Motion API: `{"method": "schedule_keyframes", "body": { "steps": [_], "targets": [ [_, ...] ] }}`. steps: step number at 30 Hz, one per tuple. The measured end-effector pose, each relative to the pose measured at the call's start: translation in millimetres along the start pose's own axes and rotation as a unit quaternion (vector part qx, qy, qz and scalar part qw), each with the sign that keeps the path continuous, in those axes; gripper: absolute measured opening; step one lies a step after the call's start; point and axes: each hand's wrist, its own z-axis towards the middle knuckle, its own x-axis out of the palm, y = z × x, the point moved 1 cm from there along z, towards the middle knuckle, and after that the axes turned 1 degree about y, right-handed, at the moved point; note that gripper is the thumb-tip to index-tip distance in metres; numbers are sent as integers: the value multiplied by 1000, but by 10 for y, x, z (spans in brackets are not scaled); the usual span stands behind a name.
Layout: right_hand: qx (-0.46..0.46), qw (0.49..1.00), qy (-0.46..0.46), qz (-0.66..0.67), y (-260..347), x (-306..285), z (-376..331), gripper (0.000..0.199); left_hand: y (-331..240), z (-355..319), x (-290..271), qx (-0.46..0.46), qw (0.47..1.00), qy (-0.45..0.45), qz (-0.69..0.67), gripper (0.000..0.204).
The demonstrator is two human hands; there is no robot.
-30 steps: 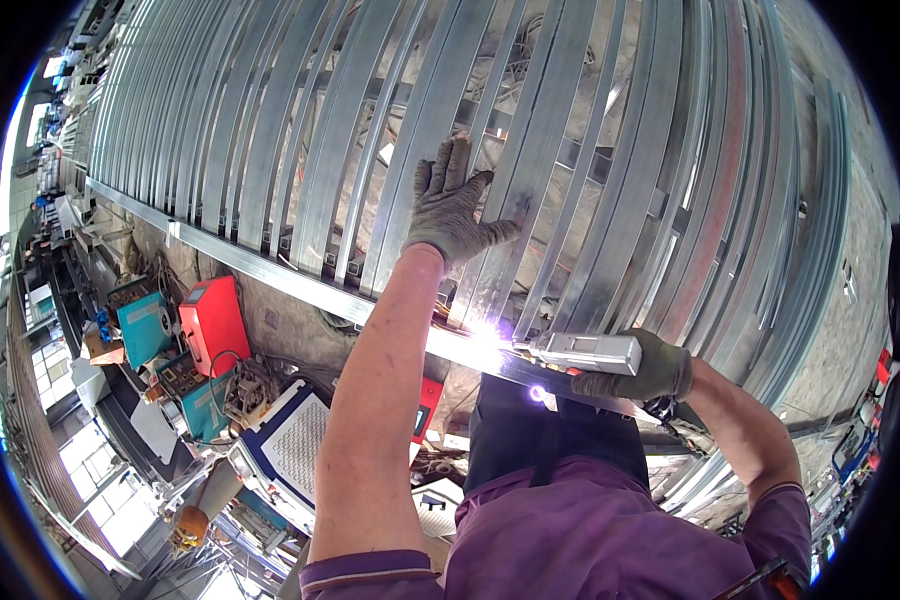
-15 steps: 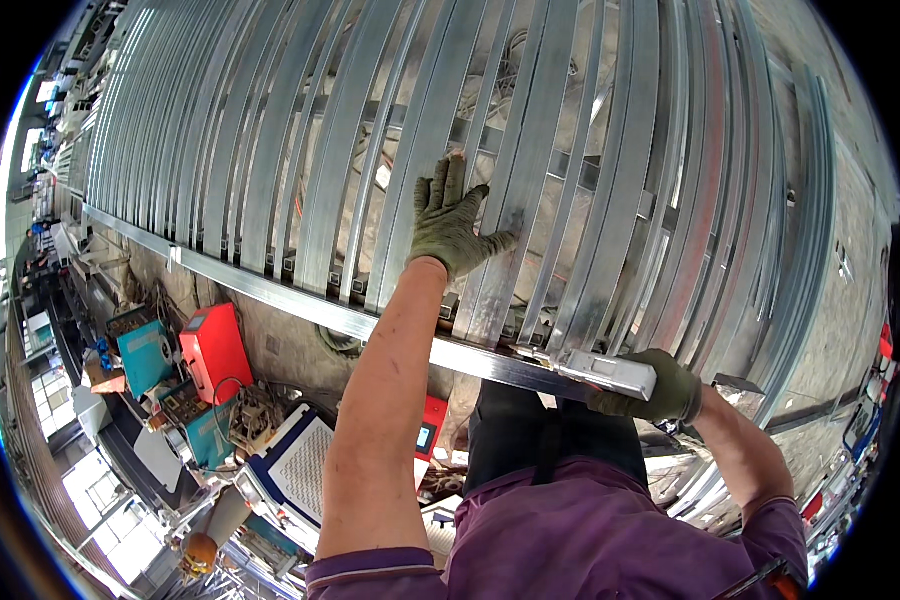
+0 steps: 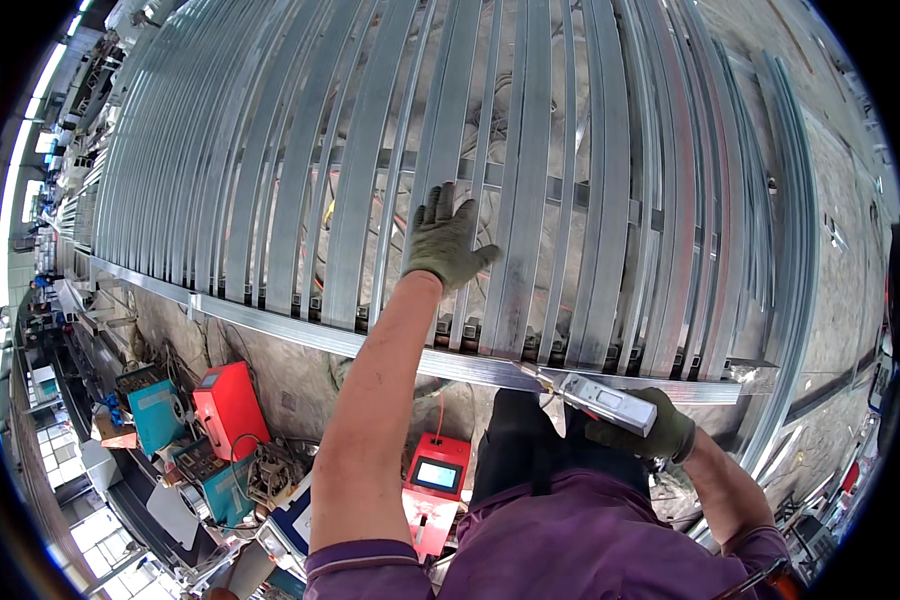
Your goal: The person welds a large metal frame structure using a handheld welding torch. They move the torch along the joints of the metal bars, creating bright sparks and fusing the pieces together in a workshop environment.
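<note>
My left hand, in a green knit glove, is over the galvanized metal tubes with its fingers spread. Whether its palm touches the tube beneath cannot be made out. Gripped in my gloved right hand is a silver, box-shaped welding gun with a narrow tip pointing left. That tip is close to the long metal rail running across the near ends of the tubes. A dark smudge marks the wide tube right of my left thumb.
A red machine with a lit screen stands just left of my legs. Farther left are another red machine, teal boxes and tangled cables. More metal lengths lie at the right. Cables show on the floor between the tubes.
My left hand has shifted left, its thumb coming away from the wide smudged tube. The welding gun has tilted, its rear end lower. The view has shifted, revealing more of the nearer red machine.
</note>
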Motion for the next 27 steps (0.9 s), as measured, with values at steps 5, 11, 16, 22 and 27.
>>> {"method": "schedule_keyframes", "body": {
  "steps": [5,11,16,22,27],
  "targets": [
    [-46,999,-18,-3,-144,90,3,48,268,-72,-50,-14,998,42,35,100],
    [-16,1000,25,3,-19,-112,296,47,304,-102,16,-32,997,63,8,86],
    [-52,995,72,-51,-3,-303,701,48,369,-127,64,-28,998,51,-37,84],
    [-47,985,164,-27,-41,-325,1307,58,439,-109,202,3,999,5,-35,80],
    [30,973,222,49,-100,-188,1570,59,455,-136,234,6,1000,-7,-30,80]
  ]
}}
